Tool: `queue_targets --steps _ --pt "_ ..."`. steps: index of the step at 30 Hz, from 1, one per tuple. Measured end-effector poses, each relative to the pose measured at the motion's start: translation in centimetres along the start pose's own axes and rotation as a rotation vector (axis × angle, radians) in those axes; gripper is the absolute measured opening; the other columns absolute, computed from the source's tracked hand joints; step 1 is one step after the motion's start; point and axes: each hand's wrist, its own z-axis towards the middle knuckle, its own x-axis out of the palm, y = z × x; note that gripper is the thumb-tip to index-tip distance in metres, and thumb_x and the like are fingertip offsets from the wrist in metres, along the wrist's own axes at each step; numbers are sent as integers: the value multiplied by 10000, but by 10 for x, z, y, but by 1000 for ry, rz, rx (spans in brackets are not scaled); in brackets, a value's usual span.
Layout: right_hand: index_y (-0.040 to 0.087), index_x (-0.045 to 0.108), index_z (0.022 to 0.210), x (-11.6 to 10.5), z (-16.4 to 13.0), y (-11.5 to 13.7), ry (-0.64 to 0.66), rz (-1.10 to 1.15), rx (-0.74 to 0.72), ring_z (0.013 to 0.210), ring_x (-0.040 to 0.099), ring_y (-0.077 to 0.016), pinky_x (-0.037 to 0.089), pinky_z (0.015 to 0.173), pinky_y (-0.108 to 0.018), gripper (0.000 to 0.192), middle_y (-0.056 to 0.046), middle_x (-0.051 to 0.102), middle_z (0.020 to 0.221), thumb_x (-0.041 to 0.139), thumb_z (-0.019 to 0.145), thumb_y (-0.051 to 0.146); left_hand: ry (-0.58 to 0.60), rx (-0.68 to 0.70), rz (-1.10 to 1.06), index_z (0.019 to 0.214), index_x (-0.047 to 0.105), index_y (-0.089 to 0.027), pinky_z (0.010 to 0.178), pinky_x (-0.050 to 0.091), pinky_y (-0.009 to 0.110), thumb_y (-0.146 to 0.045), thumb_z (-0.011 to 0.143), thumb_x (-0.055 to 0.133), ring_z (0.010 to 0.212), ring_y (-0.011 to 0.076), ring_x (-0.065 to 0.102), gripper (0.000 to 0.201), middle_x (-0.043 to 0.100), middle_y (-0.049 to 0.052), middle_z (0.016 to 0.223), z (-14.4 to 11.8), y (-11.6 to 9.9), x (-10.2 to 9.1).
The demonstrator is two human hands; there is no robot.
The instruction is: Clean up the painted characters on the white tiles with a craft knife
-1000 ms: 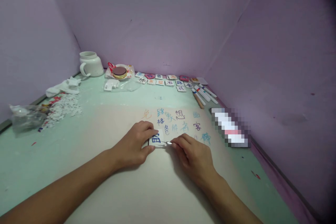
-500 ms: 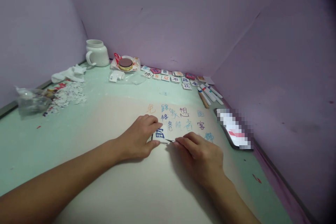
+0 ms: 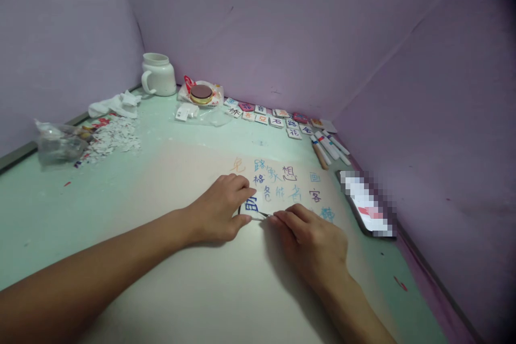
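My left hand [image 3: 220, 208] steadies a small white card [image 3: 246, 214] with a dark blue written character, its thumb and fingers pressed on the card's edges. The card lies on a large pale sheet [image 3: 193, 285]. From the right, my right hand [image 3: 312, 239] grips a thin craft knife [image 3: 265, 214], most of it hidden in the fingers. The slim pointed blade reaches over the card's lower right, close by the written strokes. Just beyond both hands, handwritten coloured characters [image 3: 289, 173] cover part of the sheet.
Several character tiles [image 3: 276, 122] line the back wall, with markers [image 3: 328, 146] and a brown-handled tool [image 3: 320, 153] beside them. A phone [image 3: 365, 207] lies at right. A white mug [image 3: 159, 75], round-lidded container [image 3: 201, 94], paper scraps [image 3: 115, 140] and plastic bag [image 3: 60, 142] stand left.
The whole view has shifted slightly, so everything appears a little further right. Both hands keep their hold on the card and the craft knife, with hardly any movement relative to the sheet.
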Motion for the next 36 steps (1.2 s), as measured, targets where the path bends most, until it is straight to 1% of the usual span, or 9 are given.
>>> queue_targets --steps 5,8,13,20,26,29,36 --pt "255 715 711 -1 1 5 2 -1 26 471 551 -114 162 417 -264 364 19 664 632 445 931 360 -4 0 1 1155 577 -108 906 408 440 -212 772 623 971 269 480 400 539 129 1062 -1 -1 0" --pt "253 718 709 -2 1 6 -1 1 36 461 545 -110 164 414 -265 382 18 667 636 427 937 351 -7 0 -3 1150 579 -112 904 408 442 -217 768 626 970 271 481 400 540 128 1060 -1 -1 0" --pt "263 718 723 -3 -1 4 -8 8 40 485 559 -103 194 430 -258 358 31 670 645 442 934 349 -13 11 -15 1143 579 -107 900 404 449 -223 762 622 969 271 478 401 539 130 1058 -1 1 1" --pt "274 714 744 0 -1 3 14 -9 28 489 551 -97 191 435 -261 328 39 668 652 456 932 345 -72 44 -17 1131 579 -123 878 417 441 -231 750 606 953 266 474 396 540 118 1043 -2 6 7" --pt "271 711 744 0 -2 4 20 -10 40 490 551 -102 185 438 -261 327 37 671 663 455 933 348 -20 11 -18 1144 579 -102 896 411 452 -222 758 613 971 273 476 405 543 133 1062 -1 2 2" --pt "269 712 754 -2 -3 4 15 -2 41 495 556 -103 190 440 -259 317 36 670 661 459 931 343 -24 13 -20 1142 582 -91 895 410 451 -222 753 621 972 275 475 412 543 136 1061 -1 2 2" --pt "266 706 732 -2 -2 7 41 -14 74 479 541 -107 170 438 -261 323 32 661 652 455 923 336 -29 16 -19 1134 581 -112 886 414 443 -223 755 615 957 267 475 397 543 124 1042 -1 3 4"
